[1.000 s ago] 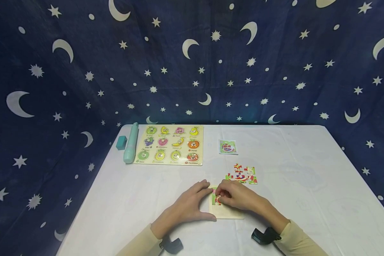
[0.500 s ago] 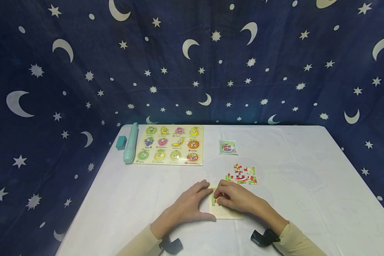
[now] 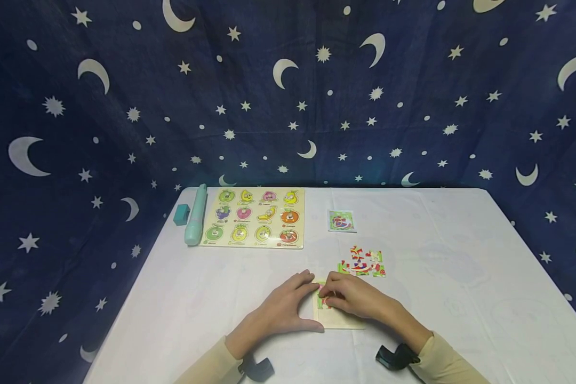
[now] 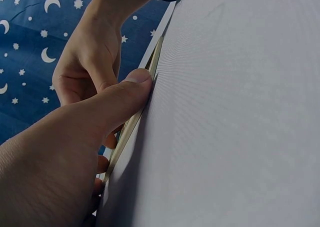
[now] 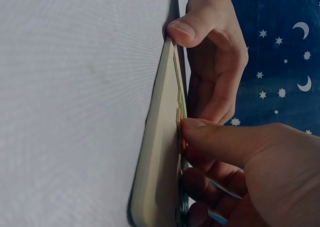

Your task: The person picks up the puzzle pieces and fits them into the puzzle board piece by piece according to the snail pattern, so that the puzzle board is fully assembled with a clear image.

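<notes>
A small pale wooden puzzle board (image 3: 341, 319) lies near the front of the table, with green and red jigsaw pieces (image 3: 321, 305) in its upper left part. My left hand (image 3: 288, 303) holds the board at its left side, thumb at the front corner and fingers toward the far corner. My right hand (image 3: 357, 293) bends over the board; its thumb and fingers pinch a jigsaw piece (image 5: 179, 124) low over the board in the right wrist view. The fingers hide most of that piece in the head view. Several loose jigsaw pieces (image 3: 361, 266) lie just beyond the right hand.
Behind the loose pieces lies a small picture card (image 3: 342, 221). At the back left are a fruit puzzle board (image 3: 254, 217), a mint-green stick-shaped thing (image 3: 197, 216) and a teal block (image 3: 181, 214). A star-patterned cloth (image 3: 288, 96) hangs behind the white table.
My right hand has shifted slightly left over the board, its fingertips still pinched together. The left hand and the loose pieces stay where they were.
</notes>
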Motion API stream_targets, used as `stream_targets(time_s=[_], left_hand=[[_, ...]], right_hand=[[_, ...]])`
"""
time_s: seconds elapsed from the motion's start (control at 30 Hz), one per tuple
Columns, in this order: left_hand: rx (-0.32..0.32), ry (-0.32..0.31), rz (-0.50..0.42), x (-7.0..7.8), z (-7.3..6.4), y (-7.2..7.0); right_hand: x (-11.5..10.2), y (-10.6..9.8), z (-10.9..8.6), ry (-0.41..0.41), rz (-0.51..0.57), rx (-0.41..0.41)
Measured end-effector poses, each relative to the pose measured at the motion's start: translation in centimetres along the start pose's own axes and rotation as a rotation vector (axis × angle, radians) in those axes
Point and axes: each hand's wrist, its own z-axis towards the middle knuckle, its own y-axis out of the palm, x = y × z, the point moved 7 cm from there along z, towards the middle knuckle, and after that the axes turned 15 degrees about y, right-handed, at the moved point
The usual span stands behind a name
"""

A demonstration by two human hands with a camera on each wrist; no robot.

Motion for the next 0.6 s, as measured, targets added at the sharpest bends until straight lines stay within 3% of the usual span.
stream_targets(time_s=[0.27,0.6], left_hand=[[0.000,-0.005,-0.002,-0.12,-0.02,0.05],[0.001,-0.005,-0.002,-0.18,-0.10,0.25]], right_hand=[[-0.15,-0.08,0.01,0.007,-0.002,0.016],[0.33,-0.72,0.02,0.074,0.022,-0.001]])
